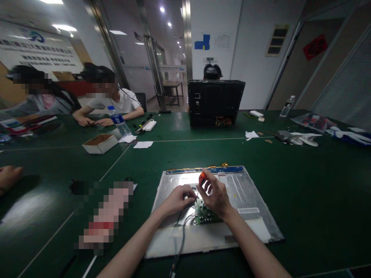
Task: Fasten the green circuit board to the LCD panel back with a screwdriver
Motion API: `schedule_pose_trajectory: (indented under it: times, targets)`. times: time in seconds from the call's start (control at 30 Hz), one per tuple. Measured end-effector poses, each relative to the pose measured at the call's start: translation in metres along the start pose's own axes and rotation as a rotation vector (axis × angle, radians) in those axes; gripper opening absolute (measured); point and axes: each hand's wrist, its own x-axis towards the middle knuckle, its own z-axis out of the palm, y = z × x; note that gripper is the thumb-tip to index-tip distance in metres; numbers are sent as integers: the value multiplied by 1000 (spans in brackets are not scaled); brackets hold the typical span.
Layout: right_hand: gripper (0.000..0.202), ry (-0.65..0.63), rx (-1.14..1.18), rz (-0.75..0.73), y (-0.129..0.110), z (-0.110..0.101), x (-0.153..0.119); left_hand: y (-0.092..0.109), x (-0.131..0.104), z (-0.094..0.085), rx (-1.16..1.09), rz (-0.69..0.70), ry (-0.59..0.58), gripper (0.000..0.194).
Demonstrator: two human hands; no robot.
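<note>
A flat metal-backed display panel (246,193) lies on the green table in front of me, a blue strip (234,169) along its far edge. On it sits a green circuit board (201,216), partly covered by my right hand (216,195). That hand grips a screwdriver (202,178) by its orange handle, shaft pointing down at the board's upper left corner. Close to the shaft's tip, my left hand (183,199) has its fingers pinched together; what they hold is hidden. Dark cables (183,235) run from the board's left side toward me.
A black open-backed case (216,102) stands at the far side, a person behind it. Left are a small box (100,143), a water bottle (119,121) and two people. A pixelated pink item (110,212) lies nearer. Gloves (307,138) and a plastic bag (313,121) lie right.
</note>
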Motion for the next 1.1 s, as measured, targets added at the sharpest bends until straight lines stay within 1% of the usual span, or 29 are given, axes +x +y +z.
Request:
schedule_pose_trajectory:
  times: [0.37, 0.73, 0.9, 1.1]
  targets:
    - [62, -11, 21, 12, -4, -2, 2, 5, -2, -1, 7, 1, 9, 6]
    - [60, 23, 17, -5, -1, 0, 1, 5, -2, -2, 1, 12, 10, 6]
    - [59, 22, 19, -15, 0, 1, 1, 5, -2, -1, 10, -5, 12, 6]
    - [62, 7, 31, -7, -2, -1, 1, 7, -2, -2, 7, -9, 8, 7]
